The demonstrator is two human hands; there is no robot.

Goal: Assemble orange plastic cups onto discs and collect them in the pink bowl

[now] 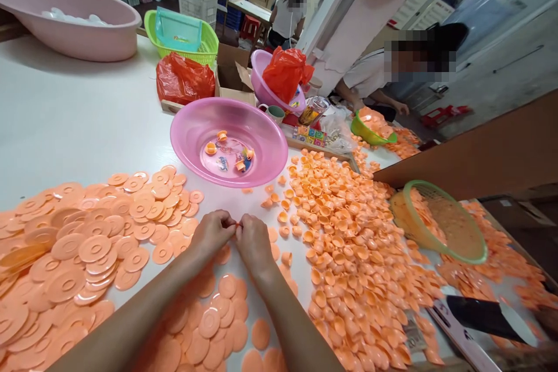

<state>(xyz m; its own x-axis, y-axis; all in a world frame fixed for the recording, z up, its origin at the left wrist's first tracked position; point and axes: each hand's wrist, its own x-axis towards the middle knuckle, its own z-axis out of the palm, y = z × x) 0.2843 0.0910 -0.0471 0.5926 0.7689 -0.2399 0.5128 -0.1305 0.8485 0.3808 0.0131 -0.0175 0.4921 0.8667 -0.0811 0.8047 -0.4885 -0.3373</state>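
Note:
Just in front of the pink basin (185, 148), my left hand (217, 232) and my right hand (253, 241) meet with fingertips pinched together. A sliver of a small orange plastic piece (237, 224) shows between them; the fingers hide its shape. Left of my hands spreads a heap of flat orange toy saucers (96, 248), each with a raised ring in the middle. To the right lies a large heap of tiny orange toy cups (344, 244). Several orange cup pieces (222, 136), some with a rim like a saucer, rest inside the basin. More orange discs (213, 322) lie beneath my forearms.
A large pale pink tub (96, 40) stands at the back left. Behind the basin are red plastic bags (185, 78), a cardboard box (235, 72) and a mug (275, 113). A tilted yellow-green basket (414, 218) and a phone (475, 317) lie right. Two people work beyond.

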